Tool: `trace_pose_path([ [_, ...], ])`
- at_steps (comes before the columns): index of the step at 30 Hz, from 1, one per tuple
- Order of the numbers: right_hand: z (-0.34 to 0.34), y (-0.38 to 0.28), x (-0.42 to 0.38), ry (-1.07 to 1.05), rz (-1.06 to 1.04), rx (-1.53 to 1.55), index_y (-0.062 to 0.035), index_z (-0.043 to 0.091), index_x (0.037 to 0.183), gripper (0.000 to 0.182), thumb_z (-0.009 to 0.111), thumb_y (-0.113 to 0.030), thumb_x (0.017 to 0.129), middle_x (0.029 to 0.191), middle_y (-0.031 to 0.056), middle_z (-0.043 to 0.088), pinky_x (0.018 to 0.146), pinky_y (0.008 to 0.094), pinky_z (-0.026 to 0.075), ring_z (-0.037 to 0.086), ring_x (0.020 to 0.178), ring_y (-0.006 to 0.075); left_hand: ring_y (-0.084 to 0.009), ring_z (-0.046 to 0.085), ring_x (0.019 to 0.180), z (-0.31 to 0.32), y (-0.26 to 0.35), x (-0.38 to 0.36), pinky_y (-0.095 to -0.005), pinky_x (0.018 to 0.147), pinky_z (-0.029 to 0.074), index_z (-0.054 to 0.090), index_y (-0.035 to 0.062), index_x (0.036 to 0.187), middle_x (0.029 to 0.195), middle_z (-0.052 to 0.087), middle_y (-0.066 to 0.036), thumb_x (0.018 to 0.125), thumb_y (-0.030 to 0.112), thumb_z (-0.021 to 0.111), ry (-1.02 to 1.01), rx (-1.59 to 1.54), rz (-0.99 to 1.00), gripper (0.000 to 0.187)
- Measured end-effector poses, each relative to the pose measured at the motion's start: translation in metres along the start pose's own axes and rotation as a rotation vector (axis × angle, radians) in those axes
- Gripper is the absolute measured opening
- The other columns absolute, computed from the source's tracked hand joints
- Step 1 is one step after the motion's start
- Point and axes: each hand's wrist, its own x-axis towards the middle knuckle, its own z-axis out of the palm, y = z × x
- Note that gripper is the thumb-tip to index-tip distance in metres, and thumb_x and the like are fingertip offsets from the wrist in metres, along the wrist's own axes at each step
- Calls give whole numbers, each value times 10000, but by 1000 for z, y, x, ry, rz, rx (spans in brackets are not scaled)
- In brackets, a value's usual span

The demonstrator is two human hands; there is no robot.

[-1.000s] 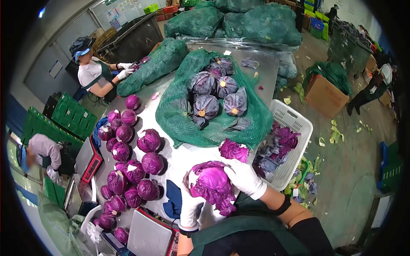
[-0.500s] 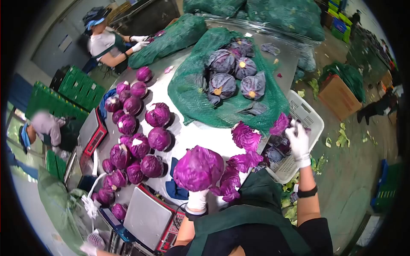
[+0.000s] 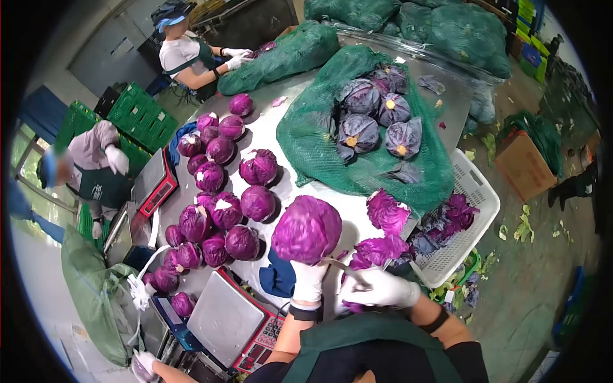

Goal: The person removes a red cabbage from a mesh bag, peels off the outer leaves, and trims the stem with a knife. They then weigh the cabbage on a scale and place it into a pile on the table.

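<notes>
My gloved left hand [image 3: 310, 281] is closed on the underside of a peeled red cabbage [image 3: 308, 230], holding it up over the near edge of the table. My gloved right hand [image 3: 382, 288] grips a knife [image 3: 341, 268], whose blade points toward the base of the cabbage; whether it touches is hard to see. Loose purple leaves [image 3: 377, 251] lie beside and beyond the right hand. Past them, a green mesh bag [image 3: 306, 153] lies open around several unpeeled red cabbages [image 3: 359, 133].
Several peeled cabbages [image 3: 257, 167] cover the left of the table. A scale [image 3: 227, 316] stands near left; another scale [image 3: 156, 182] is farther off. At right is a white crate [image 3: 488, 204] of leaves. Two co-workers [image 3: 185, 54] are beyond, and another person's gloved hand [image 3: 143, 367] shows lower left.
My right hand has come from the white crate back to the cabbage, leaving a purple leaf in the crate and now holding a knife. My left hand still holds the cabbage.
</notes>
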Motion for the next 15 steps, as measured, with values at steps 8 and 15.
trace_pose_path([
  [8,-29,-13,8,631,-248,-167,24,505,1232,675,806,-202,672,965,98,640,571,202,459,552,647,44,-241,467,1193,-25,-4,9,-397,1017,404,300,87,1358,1305,458,-121,753,178,734,2,-615,-363,750],
  [15,-18,-43,51,485,-498,-725,-6,477,1282,709,750,-337,716,1268,187,504,976,394,400,491,1165,331,-226,483,1178,-32,-13,-21,-384,1004,416,321,70,1344,1280,478,-121,719,169,760,-38,-541,-326,770],
])
